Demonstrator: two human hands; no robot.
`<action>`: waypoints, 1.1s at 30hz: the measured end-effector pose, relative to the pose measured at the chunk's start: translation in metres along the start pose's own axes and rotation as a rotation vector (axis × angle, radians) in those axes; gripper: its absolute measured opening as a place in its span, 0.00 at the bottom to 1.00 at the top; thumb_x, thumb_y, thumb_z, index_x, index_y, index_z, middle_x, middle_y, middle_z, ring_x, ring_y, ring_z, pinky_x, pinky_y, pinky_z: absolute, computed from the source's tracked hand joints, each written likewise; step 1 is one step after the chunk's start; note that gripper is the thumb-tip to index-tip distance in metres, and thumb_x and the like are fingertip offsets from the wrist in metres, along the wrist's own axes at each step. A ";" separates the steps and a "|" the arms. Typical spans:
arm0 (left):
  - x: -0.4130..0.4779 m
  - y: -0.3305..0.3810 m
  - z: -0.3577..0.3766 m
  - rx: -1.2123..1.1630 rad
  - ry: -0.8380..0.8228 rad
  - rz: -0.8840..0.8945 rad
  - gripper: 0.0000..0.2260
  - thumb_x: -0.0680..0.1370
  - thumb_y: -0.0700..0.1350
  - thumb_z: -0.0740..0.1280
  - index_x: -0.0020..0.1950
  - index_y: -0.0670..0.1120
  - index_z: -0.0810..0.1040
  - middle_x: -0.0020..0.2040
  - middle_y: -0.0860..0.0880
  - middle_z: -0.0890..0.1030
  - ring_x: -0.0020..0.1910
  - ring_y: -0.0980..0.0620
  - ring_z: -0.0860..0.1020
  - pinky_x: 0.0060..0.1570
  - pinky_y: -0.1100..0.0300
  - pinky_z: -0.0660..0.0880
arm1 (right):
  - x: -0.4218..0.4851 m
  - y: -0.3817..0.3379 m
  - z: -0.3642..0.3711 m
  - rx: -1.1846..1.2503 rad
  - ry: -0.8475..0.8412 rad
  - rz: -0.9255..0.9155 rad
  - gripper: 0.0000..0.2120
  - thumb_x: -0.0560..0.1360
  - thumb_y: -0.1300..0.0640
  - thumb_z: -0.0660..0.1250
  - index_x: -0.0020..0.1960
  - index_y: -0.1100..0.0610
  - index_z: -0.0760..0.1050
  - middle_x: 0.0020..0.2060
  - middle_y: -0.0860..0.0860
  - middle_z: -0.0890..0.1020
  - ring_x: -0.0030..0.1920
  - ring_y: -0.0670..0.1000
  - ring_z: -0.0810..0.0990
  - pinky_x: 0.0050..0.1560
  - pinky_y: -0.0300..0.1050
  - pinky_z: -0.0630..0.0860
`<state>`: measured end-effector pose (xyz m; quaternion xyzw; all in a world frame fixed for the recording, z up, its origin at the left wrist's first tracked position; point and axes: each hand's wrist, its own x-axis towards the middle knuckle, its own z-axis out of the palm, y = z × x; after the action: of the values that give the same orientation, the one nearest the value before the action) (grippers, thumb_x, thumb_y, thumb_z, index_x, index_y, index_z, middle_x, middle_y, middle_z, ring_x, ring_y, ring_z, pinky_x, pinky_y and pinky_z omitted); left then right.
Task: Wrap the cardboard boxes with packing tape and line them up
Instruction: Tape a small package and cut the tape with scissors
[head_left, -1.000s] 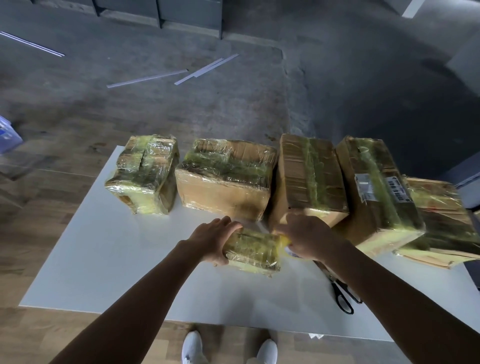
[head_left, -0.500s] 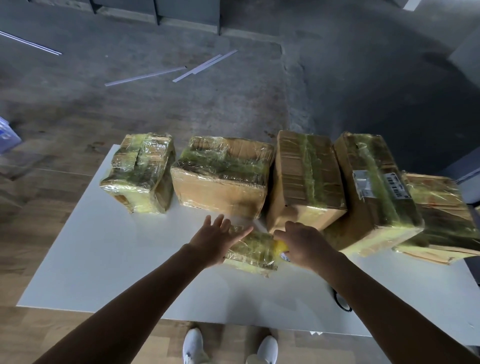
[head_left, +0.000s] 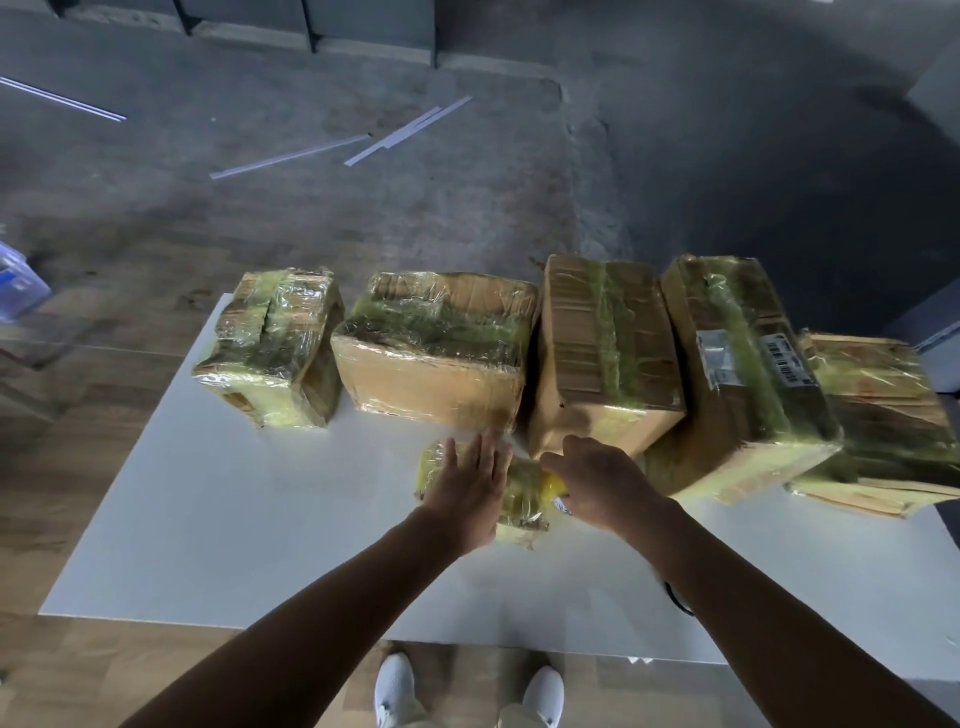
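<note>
A small cardboard box wrapped in yellowish tape lies on the white table in front of a row of larger boxes. My left hand rests flat on top of it with fingers spread. My right hand curls at the box's right end over a yellow tape roll, mostly hidden by the fingers. Behind them stand several wrapped boxes side by side: one at the left, a wide one, a tall one, one with a barcode label and a flat one at the far right.
A black scissors handle shows beside my right forearm; the blades are hidden. The table's near edge is just above my white shoes. On the floor beyond lie white strips, with a blue container at the left.
My left hand has let go of the small box's left end and moved on top, opening flat. My right hand stays at the right end with the tape roll.
</note>
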<state>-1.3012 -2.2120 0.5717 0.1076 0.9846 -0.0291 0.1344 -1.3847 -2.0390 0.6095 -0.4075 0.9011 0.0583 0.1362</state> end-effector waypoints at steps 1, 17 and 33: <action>0.001 0.004 -0.001 -0.014 -0.011 -0.005 0.40 0.78 0.52 0.62 0.77 0.37 0.41 0.77 0.34 0.43 0.76 0.36 0.43 0.72 0.36 0.47 | 0.000 0.000 -0.001 0.007 -0.003 -0.004 0.24 0.75 0.51 0.68 0.69 0.50 0.68 0.56 0.55 0.75 0.58 0.55 0.75 0.51 0.44 0.73; 0.016 0.038 0.001 -0.103 0.066 -0.032 0.40 0.77 0.50 0.67 0.77 0.35 0.46 0.71 0.39 0.61 0.73 0.40 0.56 0.72 0.36 0.42 | -0.007 0.007 0.006 0.173 -0.001 -0.017 0.23 0.75 0.56 0.67 0.68 0.51 0.67 0.54 0.54 0.73 0.56 0.55 0.74 0.48 0.42 0.67; -0.056 -0.026 -0.008 -0.874 0.388 -0.128 0.44 0.69 0.49 0.76 0.77 0.52 0.52 0.66 0.57 0.61 0.67 0.51 0.61 0.65 0.53 0.68 | -0.045 0.002 -0.043 0.139 0.221 -0.139 0.26 0.71 0.52 0.71 0.67 0.47 0.69 0.51 0.55 0.73 0.37 0.58 0.78 0.32 0.42 0.70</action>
<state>-1.2563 -2.2483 0.5948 -0.0164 0.9163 0.3997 -0.0210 -1.3659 -2.0149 0.6637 -0.4622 0.8822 -0.0590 0.0679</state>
